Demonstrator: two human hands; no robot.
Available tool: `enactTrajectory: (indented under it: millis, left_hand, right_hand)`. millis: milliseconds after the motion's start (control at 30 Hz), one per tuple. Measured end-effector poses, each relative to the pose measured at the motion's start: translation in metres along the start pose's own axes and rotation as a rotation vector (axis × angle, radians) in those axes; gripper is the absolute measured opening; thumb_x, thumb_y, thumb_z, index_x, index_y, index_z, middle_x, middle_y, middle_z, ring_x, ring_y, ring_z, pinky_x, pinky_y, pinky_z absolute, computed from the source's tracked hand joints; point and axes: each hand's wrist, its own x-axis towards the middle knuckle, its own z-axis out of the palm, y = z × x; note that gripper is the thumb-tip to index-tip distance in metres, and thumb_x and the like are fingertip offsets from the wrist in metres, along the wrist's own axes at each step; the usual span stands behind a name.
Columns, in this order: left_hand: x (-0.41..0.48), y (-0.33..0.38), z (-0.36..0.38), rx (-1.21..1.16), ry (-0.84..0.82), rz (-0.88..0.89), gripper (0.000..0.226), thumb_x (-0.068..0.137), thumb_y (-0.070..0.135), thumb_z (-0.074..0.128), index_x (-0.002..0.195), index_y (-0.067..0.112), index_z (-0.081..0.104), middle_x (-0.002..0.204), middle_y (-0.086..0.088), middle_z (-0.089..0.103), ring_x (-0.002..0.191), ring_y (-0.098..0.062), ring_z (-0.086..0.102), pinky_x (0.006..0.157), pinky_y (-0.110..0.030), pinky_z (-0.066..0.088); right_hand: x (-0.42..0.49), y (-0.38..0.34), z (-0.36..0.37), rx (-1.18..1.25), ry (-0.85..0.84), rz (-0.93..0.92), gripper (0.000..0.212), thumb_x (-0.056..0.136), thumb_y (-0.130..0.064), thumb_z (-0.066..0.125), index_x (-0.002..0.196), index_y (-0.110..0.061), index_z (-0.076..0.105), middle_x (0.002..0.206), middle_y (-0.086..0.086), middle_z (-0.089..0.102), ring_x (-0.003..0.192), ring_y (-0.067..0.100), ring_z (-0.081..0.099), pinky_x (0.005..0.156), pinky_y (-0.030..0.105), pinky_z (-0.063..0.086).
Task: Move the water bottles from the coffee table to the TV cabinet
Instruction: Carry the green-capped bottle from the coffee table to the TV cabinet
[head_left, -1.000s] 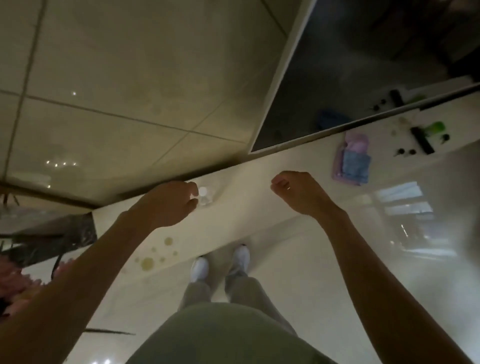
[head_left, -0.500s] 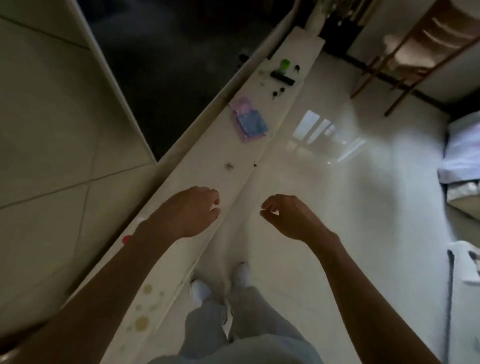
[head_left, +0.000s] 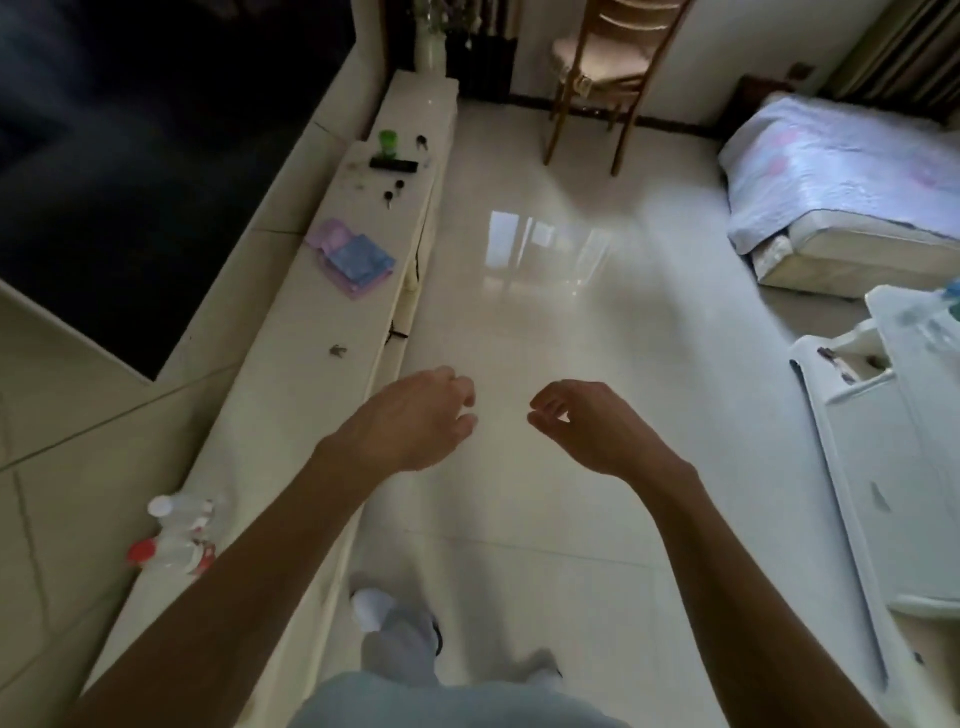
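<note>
both hands (head_left: 415, 421) empty, half-curled

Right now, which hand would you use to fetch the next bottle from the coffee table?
Probably the right hand: it is empty and on the coffee table's side. The left hand, also empty, hangs by the TV cabinet.

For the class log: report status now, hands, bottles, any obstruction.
Left hand and right hand open, empty, over floor. Two water bottles on TV cabinet, by left forearm. Nothing in the way.
</note>
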Motion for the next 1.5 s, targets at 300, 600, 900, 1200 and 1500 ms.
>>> enactTrajectory:
  millis: [300, 600, 900, 1200, 1500]
  left_hand:
    - [0.008, 0.186, 0.082, 0.219, -0.009, 0.163, 0.033, 0.098, 0.037, 0.042, 0.119, 0.018, 0.057, 0.12, -0.001, 0.06, 0.107, -0.021, 0.058, 0.089, -0.04, 0.05]
    - [0.041, 0.292, 0.106, 0.313, -0.058, 0.357, 0.032, 0.097, 0.038, 0.043, 0.118, 0.02, 0.058, 0.12, 0.001, 0.063, 0.108, -0.02, 0.059, 0.088, -0.035, 0.048]
    - [0.127, 0.337, 0.109, 0.353, -0.148, 0.513, 0.029, 0.096, 0.038, 0.044, 0.113, 0.021, 0.06, 0.114, 0.001, 0.064, 0.105, -0.019, 0.06, 0.087, -0.034, 0.049]
    - [0.26, 0.35, 0.084, 0.355, -0.213, 0.697, 0.032, 0.097, 0.037, 0.042, 0.117, 0.017, 0.059, 0.115, -0.001, 0.064, 0.102, -0.019, 0.061, 0.083, -0.034, 0.049]
    - [0.366, 0.345, 0.025, 0.282, -0.175, 0.733, 0.031, 0.097, 0.037, 0.044, 0.114, 0.016, 0.06, 0.113, -0.002, 0.065, 0.101, -0.02, 0.062, 0.083, -0.036, 0.053]
  right_hand:
    - [-0.136, 0.14, -0.046, 0.005, 0.026, 0.135, 0.03, 0.095, -0.036, 0.056, 0.111, -0.014, 0.067, 0.11, 0.003, 0.069, 0.095, 0.015, 0.064, 0.086, 0.034, 0.053]
    - [-0.227, 0.236, -0.063, 0.084, 0.184, 0.385, 0.033, 0.095, -0.039, 0.054, 0.114, -0.015, 0.066, 0.112, 0.004, 0.068, 0.098, 0.017, 0.063, 0.088, 0.036, 0.052]
    - [-0.236, 0.29, -0.08, 0.143, 0.189, 0.594, 0.032, 0.095, -0.04, 0.053, 0.113, -0.016, 0.066, 0.114, 0.003, 0.067, 0.098, 0.017, 0.062, 0.088, 0.034, 0.051]
    - [-0.177, 0.34, -0.135, 0.122, 0.154, 0.824, 0.031, 0.093, -0.041, 0.054, 0.111, -0.018, 0.067, 0.111, 0.0, 0.069, 0.094, 0.013, 0.063, 0.087, 0.031, 0.051]
    - [-0.086, 0.359, -0.201, 0.167, 0.259, 0.831, 0.03, 0.092, -0.039, 0.057, 0.11, -0.018, 0.068, 0.106, -0.001, 0.071, 0.092, 0.012, 0.064, 0.086, 0.031, 0.051]
